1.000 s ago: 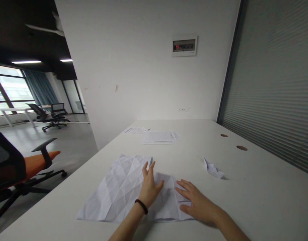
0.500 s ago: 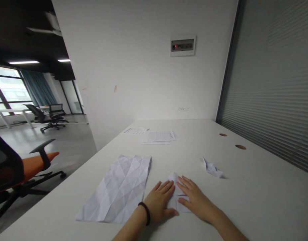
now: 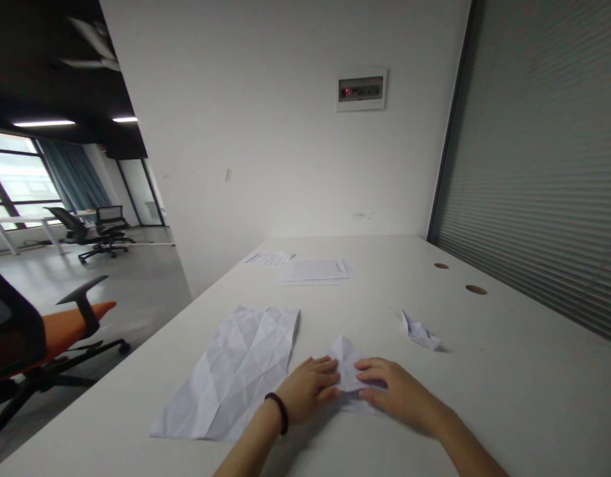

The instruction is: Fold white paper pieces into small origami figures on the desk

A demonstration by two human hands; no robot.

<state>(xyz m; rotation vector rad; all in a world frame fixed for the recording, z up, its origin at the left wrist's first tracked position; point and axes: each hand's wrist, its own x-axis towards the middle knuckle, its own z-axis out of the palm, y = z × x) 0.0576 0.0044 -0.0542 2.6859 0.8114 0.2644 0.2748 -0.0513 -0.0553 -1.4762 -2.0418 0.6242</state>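
A folded sheet of white paper [image 3: 348, 372] lies on the white table in front of me, its pointed top facing away. My left hand [image 3: 311, 387] holds its left side, with the thumb at the lower flap. On the right side, my right hand [image 3: 392, 391] grips the paper between the fingers, above, and the thumb, below. The lower flap stands slightly raised from the layer beneath. Parts of both side edges are hidden under my fingers. A dark band [image 3: 278, 412] circles my left wrist.
A large creased sheet [image 3: 240, 371] lies to the left of my hands. A small folded paper boat [image 3: 419, 332] sits at the right. Printed sheets [image 3: 315, 270] lie farther back, near the wall. Two round holes [image 3: 476, 289] pierce the tabletop's right side. An orange-seated chair [image 3: 71, 328] stands left.
Both hands have gone from lying flat on the folded paper to holding its sides with bent fingers. The lower flap has lifted, and the right hand has shifted slightly right.
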